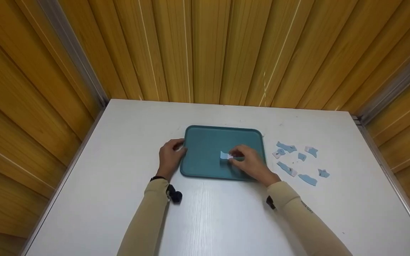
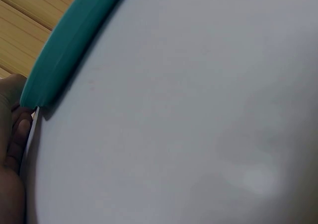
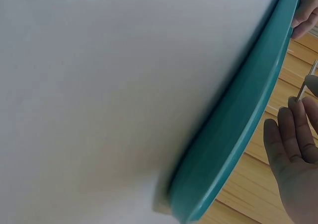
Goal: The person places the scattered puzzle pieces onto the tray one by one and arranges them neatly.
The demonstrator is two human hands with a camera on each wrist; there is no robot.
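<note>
Right hand [image 1: 251,161] pinching paper scrap [image 1: 225,155] over teal tray [image 1: 205,142], blue scraps [image 1: 299,161] beside

**White surface, wood-panelled walls, scattered blue scraps**

A white surface [image 1: 212,217] fills the lower half of the head view, its far edge running across the middle of the frame. Behind and to both sides rise walls of golden-brown wood panelling [image 1: 205,49], with grey metal strips [image 1: 78,58] running diagonally down the corners at upper left and upper right. At middle right of the frame, a loose cluster of small light-blue paper scraps [image 1: 299,161] lies flat on the surface, the pieces irregular in shape and mostly apart from one another; a few show pale or whitish patches. In both wrist views the surface appears as a blurred pale expanse, with wood panelling at the frame edges.
</note>
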